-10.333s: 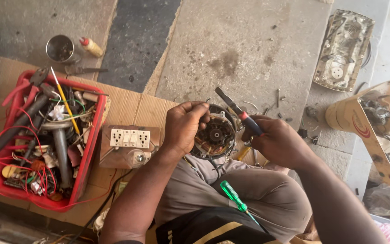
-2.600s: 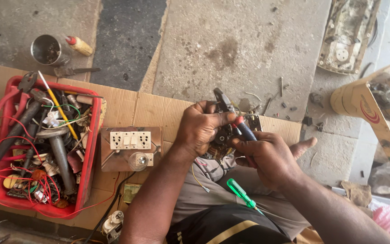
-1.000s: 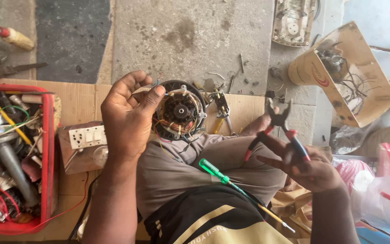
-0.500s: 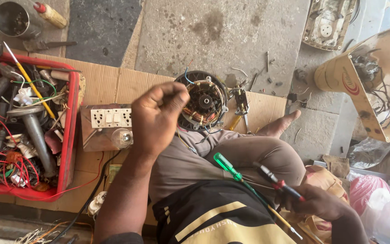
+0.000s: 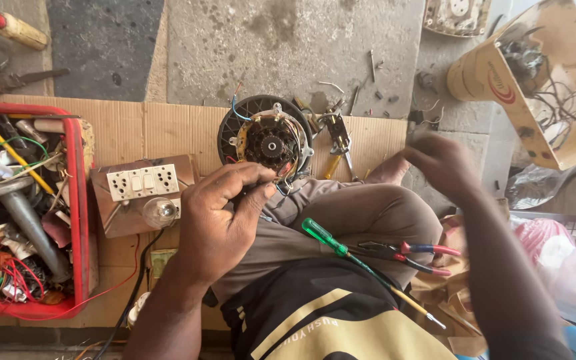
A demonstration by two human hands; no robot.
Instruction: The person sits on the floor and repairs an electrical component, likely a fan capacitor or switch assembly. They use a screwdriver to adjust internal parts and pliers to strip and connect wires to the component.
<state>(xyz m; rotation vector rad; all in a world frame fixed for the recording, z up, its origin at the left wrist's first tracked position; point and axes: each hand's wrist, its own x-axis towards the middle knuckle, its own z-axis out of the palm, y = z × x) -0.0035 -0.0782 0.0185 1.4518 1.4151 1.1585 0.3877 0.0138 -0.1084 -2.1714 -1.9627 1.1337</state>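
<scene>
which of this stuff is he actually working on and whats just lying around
In hand:
left hand, fingers at the wires of the fan motor
right hand, holding nothing
red-handled pliers and green screwdriver on the lap

Lying about:
red crate of tools and wires
switchboard with bulb
cardboard box

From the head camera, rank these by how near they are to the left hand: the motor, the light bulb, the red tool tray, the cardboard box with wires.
Measured from the left hand:
1. Motor, just above the fingertips.
2. Light bulb, beside the hand on its left; nearly as close.
3. Red tool tray, far left.
4. Cardboard box, upper right corner.
</scene>
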